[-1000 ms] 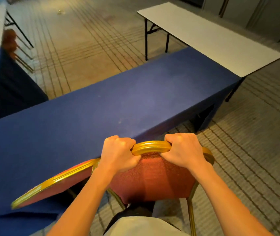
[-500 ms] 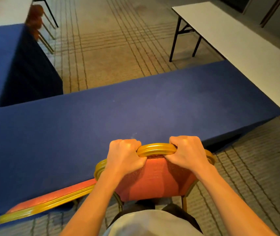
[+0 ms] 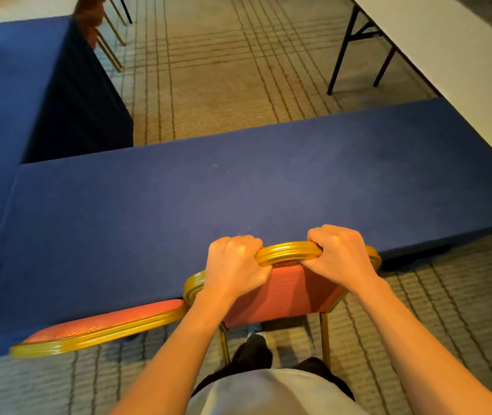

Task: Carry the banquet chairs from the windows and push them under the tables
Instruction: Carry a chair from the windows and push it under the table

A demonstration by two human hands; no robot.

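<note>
No writing, label, brand mark, number or sign can be read anywhere in this head-camera view: not on the banquet chair (image 3: 283, 295), the blue-clothed table (image 3: 238, 190), the bare white table (image 3: 448, 55) or the patterned carpet (image 3: 223, 85).

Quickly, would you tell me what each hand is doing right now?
Left hand: closed, gripping the gold top rail of the chair.
Right hand: closed, gripping the same rail.
</note>
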